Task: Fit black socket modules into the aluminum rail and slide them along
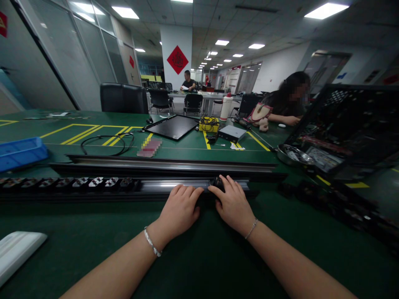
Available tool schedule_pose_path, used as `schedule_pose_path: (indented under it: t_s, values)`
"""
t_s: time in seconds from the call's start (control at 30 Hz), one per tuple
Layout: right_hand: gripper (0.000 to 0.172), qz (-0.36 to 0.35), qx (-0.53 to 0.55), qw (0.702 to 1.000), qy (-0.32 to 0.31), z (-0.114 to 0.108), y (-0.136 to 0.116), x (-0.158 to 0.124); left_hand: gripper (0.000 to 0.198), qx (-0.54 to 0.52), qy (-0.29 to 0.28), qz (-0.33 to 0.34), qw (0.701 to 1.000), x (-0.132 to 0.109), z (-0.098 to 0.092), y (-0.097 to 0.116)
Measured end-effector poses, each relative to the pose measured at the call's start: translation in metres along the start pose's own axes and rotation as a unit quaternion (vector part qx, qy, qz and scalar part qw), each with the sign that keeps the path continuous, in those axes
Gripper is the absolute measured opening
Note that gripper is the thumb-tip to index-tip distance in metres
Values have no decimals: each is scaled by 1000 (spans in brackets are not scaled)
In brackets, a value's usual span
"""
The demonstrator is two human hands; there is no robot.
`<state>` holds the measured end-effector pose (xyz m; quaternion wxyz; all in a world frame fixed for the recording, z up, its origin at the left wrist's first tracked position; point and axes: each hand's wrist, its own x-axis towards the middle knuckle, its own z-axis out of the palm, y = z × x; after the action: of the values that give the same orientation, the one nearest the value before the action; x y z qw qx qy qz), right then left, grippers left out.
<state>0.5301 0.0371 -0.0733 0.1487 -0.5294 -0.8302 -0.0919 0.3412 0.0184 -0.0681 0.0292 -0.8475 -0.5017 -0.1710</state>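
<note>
- Metal rail [174,185]: long, lying flat across the table, directly under both hands.
- Left hand [181,209]: palm down on the rail's near edge, fingers lightly curled, no clear pinch.
- Right hand [232,203]: palm down just beside the left, fingers curved over a small black piece [217,182] on the rail; cannot tell if it is gripped.
- Hands close together, not touching; even, level placement across the rail.
- Left of the hands: row of black parts with white markings [71,183], along the same line.
- Just ahead: second metal rail [168,165].
- Under the hands: green table mat [199,245].
- Farther ahead: black panel [171,126], grey box [232,133].
- Ahead right: metal bowl [294,154], black case [346,124], seated co-worker [289,99].
</note>
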Motion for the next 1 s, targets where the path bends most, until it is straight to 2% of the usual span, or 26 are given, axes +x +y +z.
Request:
schedule_pose_path:
  t_s: [0.83,1.0]
  values:
    - [44,8,18,1000,-11,-3,0,2,48,4,1,5,1000,0,0,0]
    - [46,33,15,999,-7,-2,-2,1,48,3,0,3,1000,0,0,0]
